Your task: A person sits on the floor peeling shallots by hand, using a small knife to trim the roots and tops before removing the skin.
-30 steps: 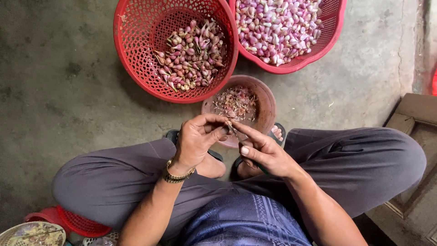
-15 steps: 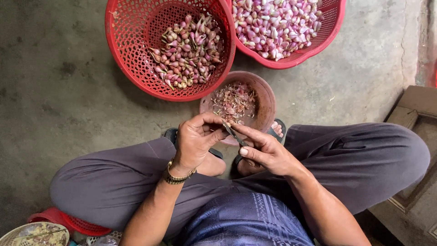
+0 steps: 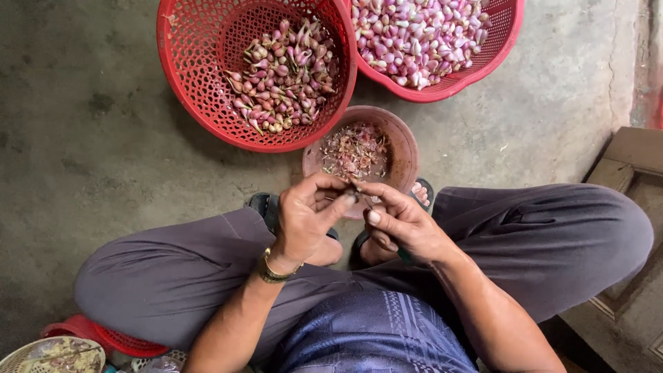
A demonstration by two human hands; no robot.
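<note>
Centrally, just below mid-frame, the left hand [image 3: 304,221] and right hand [image 3: 404,224] meet fingertip to fingertip, each grip clenched on 1 small shallot [image 3: 354,188] that is mostly hidden between them. Directly above sits a brown bowl [image 3: 404,148] of peelings. At upper left stands a red basket [image 3: 190,76] of unpeeled bulbs; at upper right, a second basket [image 3: 497,48] of peeled ones, both on the concrete floor [image 3: 83,173].

2 red mesh baskets sit far: the left basket [image 3: 200,83] holds unpeeled shallots [image 3: 283,76], the right basket [image 3: 483,62] peeled ones [image 3: 414,38]. Near left, a pale woven tray [image 3: 21,356].
</note>
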